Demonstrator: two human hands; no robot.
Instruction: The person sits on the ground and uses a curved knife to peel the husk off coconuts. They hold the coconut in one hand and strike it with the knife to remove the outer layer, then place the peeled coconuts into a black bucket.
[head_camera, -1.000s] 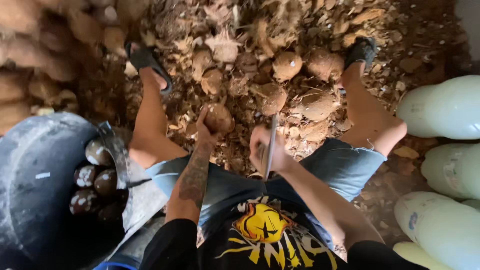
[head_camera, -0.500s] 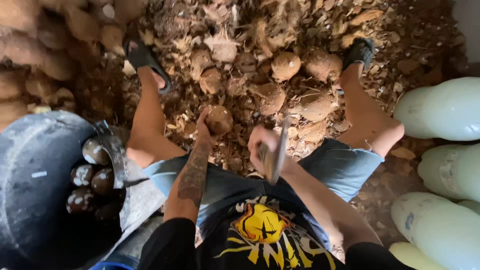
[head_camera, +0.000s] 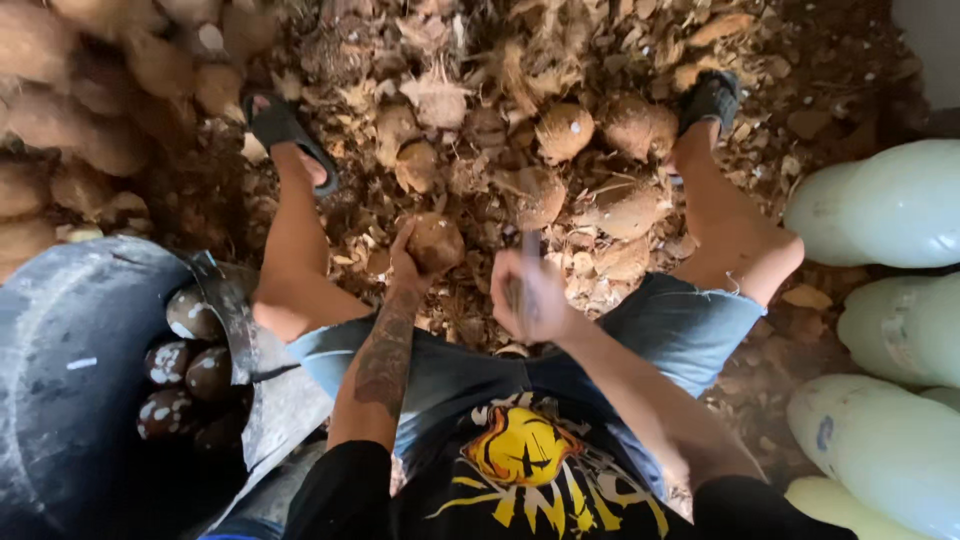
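Ground: packed earth is covered with torn husk scraps (head_camera: 450, 60) and brown coconuts; everything is seen from the head view alone.
Seat and legs: the legs are spread wide, sandalled feet planted at either side, so that a working gap is left between the knees.
Left hand (head_camera: 405, 268): it is closed around a husked coconut (head_camera: 435, 242), which is held out in front of the knees, above the scraps, apparently so that it is kept clear of the body.
Right hand (head_camera: 535, 300): it is clenched on the handle of a blade (head_camera: 527, 262), blurred by motion; the edge is pointed toward the held coconut, just beside it.
Dark tub (head_camera: 70, 370): it is set at the left knee, within reach; dark peeled nuts (head_camera: 190, 375) are gathered in it.
Unpeeled pile (head_camera: 45, 110): it is stacked at far left.
Pale jugs (head_camera: 890, 210): they are lined along the right edge, well apart from the hands.
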